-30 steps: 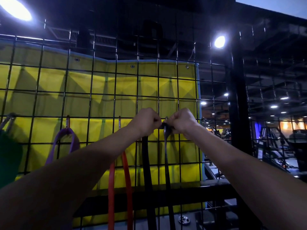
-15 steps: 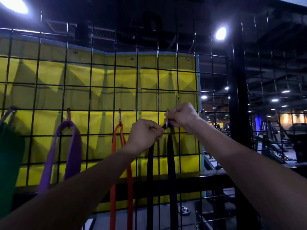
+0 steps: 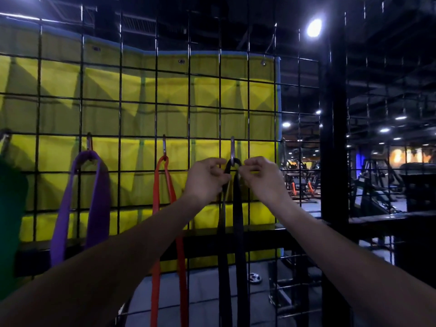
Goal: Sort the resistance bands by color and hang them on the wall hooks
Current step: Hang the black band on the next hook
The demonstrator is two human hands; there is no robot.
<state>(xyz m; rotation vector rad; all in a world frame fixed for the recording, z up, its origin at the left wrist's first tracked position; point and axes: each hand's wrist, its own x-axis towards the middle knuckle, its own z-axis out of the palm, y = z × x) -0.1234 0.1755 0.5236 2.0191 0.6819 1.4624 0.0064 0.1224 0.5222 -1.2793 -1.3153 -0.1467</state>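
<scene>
While both arms reach up to the black wire grid (image 3: pixel 219 95), the left hand (image 3: pixel 205 179) and the right hand (image 3: pixel 262 178) sit close together on either side of a metal hook (image 3: pixel 232 151) clipped to one of the grid's horizontal wires. The black band (image 3: pixel 237 220) is looped over that hook at its top, and its two strands hang straight down between the forearms to the bottom edge of the view. The left hand's grip is clamped on the band: curled fingers pinch the left strand just below the hook. The right hand's fingers are curled right beside the top of the loop, but I cannot tell whether they actually pinch the band or only touch it.

Further left along the same wire, each hook carries one colour. The orange band (image 3: pixel 157 208) hangs from its own hook (image 3: pixel 164 147), partly behind the left forearm. The purple band (image 3: pixel 96 197) hangs from another hook (image 3: pixel 89 143), its wide loop spread open. At the far left edge a green band (image 3: pixel 11 208) shows only as a broad dark shape, its hook mostly cut off.

Behind the grid a yellow mat (image 3: pixel 141 95) covers the wall up to its right edge, just beyond the black band. Right of that edge, grid squares stand bare before a thick black post (image 3: pixel 333 138), with gym machines far behind. Below, a small weight plate (image 3: pixel 254 277) lies on the grey floor.
</scene>
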